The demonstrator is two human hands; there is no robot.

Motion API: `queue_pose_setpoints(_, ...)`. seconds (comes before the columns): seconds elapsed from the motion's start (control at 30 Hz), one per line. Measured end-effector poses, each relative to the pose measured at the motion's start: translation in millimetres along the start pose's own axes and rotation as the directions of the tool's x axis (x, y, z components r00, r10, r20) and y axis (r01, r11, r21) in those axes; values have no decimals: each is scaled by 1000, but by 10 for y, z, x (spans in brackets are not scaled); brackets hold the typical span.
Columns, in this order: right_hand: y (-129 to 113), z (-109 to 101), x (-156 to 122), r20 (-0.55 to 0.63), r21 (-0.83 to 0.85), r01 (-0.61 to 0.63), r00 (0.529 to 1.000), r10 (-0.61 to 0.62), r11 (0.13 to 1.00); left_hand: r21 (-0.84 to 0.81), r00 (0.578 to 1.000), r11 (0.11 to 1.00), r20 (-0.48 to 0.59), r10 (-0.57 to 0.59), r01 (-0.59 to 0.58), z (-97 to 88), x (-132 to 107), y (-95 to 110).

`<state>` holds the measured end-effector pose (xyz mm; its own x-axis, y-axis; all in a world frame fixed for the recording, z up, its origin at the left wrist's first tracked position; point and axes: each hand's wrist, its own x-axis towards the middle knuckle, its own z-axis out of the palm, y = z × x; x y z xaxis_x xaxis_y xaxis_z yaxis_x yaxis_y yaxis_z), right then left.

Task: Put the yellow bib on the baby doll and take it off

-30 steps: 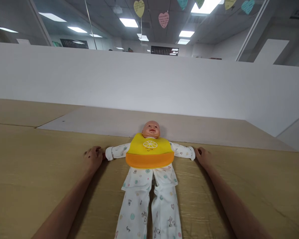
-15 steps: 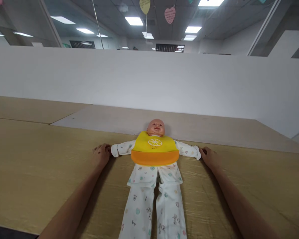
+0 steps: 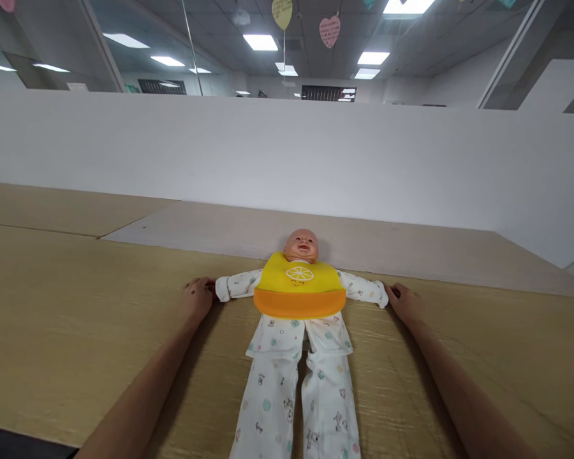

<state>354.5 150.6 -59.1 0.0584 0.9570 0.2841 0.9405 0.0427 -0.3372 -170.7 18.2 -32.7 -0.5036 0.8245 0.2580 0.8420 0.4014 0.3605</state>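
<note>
A baby doll (image 3: 301,245) lies on its back on the table, arms stretched out to both sides. Over its chest is a yellow bib (image 3: 300,274) with an orange lower pocket and a citrus-slice print. Its white patterned top (image 3: 280,335) and trousers (image 3: 268,395) reach toward me. At the doll's sleeve end on the left, my left hand (image 3: 198,298) is closed around the cuff (image 3: 222,289). My right hand (image 3: 405,303) pinches the opposite sleeve cuff (image 3: 381,294). The doll's own hands are hidden.
The tabletop (image 3: 76,331) has a glossy tan covering, with a paler strip (image 3: 411,252) behind the doll. A white partition (image 3: 287,153) stands at the back, with glass above it. Paper notes, one a pink heart (image 3: 330,31), hang on the glass.
The whole view has shifted very slightly. My hands and the doll keep the same positions relative to each other.
</note>
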Motion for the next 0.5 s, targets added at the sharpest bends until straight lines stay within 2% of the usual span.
queue_pose_setpoints(0.17, -22, -23, -8, 9, -12, -22, 1000, 22, 1000, -2, 1000, 1000, 6, -8, 8, 14, 27, -19)
queue_pose_setpoints(0.5, -52, -53, -24, 24, -13, -29, 999, 29, 999, -106, 999, 994, 49, -17, 22, -10, 37, -22)
